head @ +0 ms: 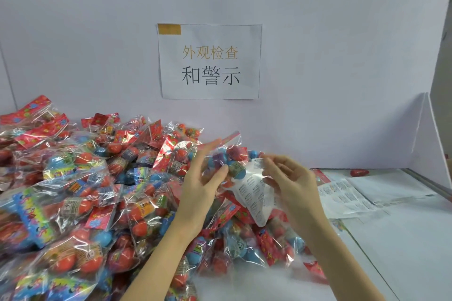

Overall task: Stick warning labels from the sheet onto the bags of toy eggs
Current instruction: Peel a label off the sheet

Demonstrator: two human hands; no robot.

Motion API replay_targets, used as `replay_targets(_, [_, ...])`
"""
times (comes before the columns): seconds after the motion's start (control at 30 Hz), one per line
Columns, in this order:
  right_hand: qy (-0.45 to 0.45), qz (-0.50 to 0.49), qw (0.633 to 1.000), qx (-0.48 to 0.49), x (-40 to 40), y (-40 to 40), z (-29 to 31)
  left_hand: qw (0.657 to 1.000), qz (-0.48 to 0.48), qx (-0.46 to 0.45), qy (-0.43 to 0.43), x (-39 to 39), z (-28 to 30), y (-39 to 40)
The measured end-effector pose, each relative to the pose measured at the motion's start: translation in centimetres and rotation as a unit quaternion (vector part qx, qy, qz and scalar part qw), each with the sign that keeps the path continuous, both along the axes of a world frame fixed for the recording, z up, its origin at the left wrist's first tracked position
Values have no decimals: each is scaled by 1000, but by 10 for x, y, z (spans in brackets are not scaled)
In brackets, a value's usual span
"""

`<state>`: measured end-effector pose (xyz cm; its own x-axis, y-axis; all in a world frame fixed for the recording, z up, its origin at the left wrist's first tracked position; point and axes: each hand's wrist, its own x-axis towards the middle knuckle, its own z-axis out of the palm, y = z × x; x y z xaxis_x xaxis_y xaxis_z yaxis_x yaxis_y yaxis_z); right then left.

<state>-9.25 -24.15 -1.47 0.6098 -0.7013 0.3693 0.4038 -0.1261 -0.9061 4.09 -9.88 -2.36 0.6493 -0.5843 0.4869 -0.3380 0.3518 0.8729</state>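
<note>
My left hand holds up a clear bag of toy eggs, thumb pressed on its front and fingers straight behind it. Purple, blue and red eggs show through the plastic. My right hand pinches a small white warning label between thumb and fingertips, right beside the bag. A curled label sheet hangs below that hand, held against the palm by the lower fingers.
A large heap of bagged toy eggs covers the table's left and middle. Flat label sheets lie on the table at the right, with one loose red egg near the back wall. A paper sign hangs on the wall.
</note>
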Motion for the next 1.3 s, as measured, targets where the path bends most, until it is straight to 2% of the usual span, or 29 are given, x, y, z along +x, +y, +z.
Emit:
replay_targets(0.07, [-1,18,1000,-12,3,6,-2,1000,6,-1,1,1,0,0])
replay_targets(0.23, [-8,-28,997,-74,4,10,-2,1000,-5,-15,10,-3,2,-1])
replay_targets(0.6, [6,-45,990,-134,7,20,-9,1000,-17,-19,-12,-5,4,1])
replay_targets(1.3, [15,-62,985,-158,10,24,-11,998,11,-21,-59,-4,2,0])
